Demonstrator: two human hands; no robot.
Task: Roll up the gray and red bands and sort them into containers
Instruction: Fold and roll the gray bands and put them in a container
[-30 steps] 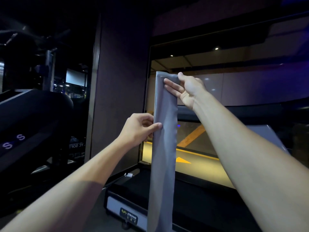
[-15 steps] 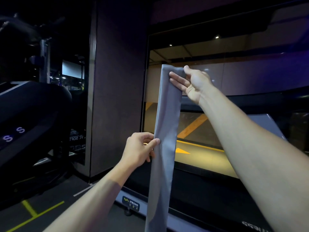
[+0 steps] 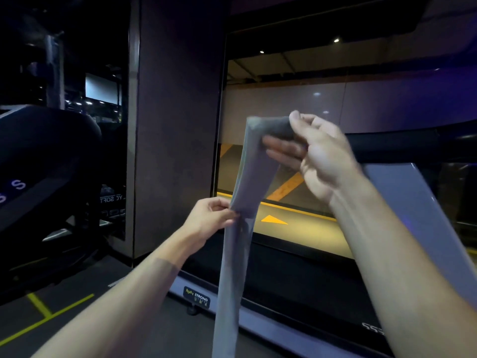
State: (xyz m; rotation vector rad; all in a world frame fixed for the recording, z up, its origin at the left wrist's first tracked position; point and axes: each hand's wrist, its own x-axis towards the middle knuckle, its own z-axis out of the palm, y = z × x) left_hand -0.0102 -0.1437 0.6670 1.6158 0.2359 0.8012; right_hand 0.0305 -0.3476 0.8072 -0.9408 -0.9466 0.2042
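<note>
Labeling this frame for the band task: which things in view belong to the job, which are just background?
In the job:
gray band
left hand, pinching its middle
right hand, holding its top end

Background:
treadmill
black machine
yellow floor lines

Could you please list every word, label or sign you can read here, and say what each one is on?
"BODY STRONG": sticker on the treadmill base.
"S": console of the machine at left.
Mirrored "YC SOFT": dark item behind that machine.
White lettering on the treadmill deck: cut off, unreadable.
Yellow arrow: floor marking.
</note>
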